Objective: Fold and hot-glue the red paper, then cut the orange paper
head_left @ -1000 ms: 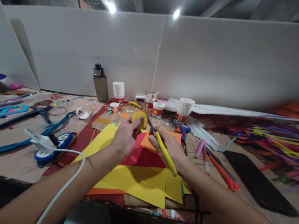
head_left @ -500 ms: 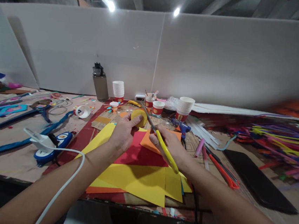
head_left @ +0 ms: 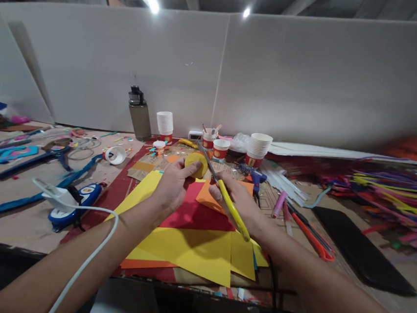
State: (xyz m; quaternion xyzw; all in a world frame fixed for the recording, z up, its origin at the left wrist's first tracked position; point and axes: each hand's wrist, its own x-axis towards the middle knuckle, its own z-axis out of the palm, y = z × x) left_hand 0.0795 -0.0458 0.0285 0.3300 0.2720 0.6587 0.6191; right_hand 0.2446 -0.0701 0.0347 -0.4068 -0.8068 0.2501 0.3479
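A round yellow paper disc [head_left: 195, 164] is pinched between the thumb and fingers of my left hand [head_left: 175, 183]. My right hand [head_left: 234, 197] is closed round yellow-handled scissors [head_left: 230, 205], whose metal blades point up and away, close against the disc's right edge. Whether the blades touch the paper I cannot tell. Beneath both hands lie overlapping sheets: yellow paper [head_left: 191, 256], red paper [head_left: 202, 220] and a piece of orange paper [head_left: 208, 196].
Paper cups [head_left: 258, 149] and a bottle [head_left: 139, 118] stand along the back. To the right are a blue glue gun [head_left: 255, 176], an orange cutter [head_left: 313, 238], a black slab [head_left: 363, 250] and pipe cleaners [head_left: 396, 194]. A blue power strip [head_left: 74, 210] with a white cable sits left.
The disc has shifted slightly to the right in my left hand, and more of its face shows. My right hand and the scissors have barely moved.
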